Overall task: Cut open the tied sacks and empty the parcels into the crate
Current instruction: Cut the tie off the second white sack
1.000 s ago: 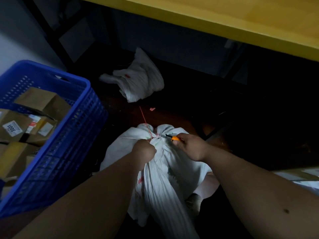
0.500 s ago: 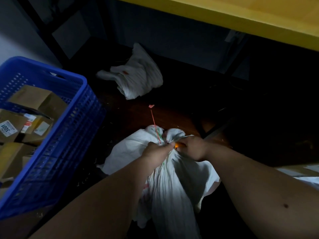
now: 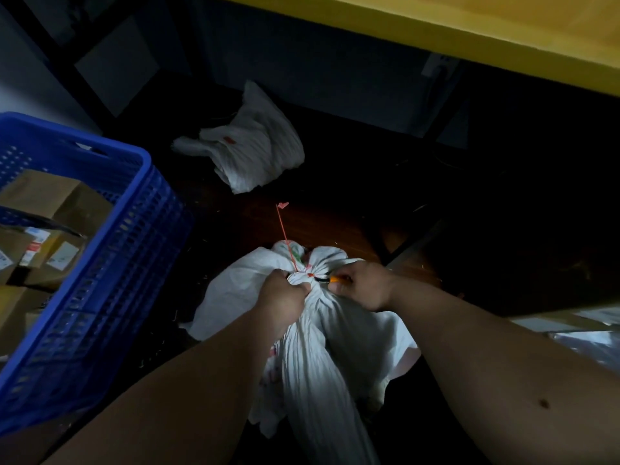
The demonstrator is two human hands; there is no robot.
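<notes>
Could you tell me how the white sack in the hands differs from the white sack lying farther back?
The near sack is bunched at its neck with a red tie on it, gripped by the left hand; the far sack lies limp, crumpled and untouched. Both are white and ribbed.

Dim floor scene. Left hand [image 3: 285, 292] grips the gathered neck of a white sack [image 3: 312, 357] just below the red tie [image 3: 285, 229]. Right hand [image 3: 364, 285] holds an orange cutter [image 3: 330, 279], tip at the tied neck. Blue crate [image 3: 110, 263] at left holds cardboard parcels [image 3: 50, 203]. Second crumpled white sack [image 3: 255, 152] lies farther back on the floor, under a yellow worktop [image 3: 469, 31].
</notes>
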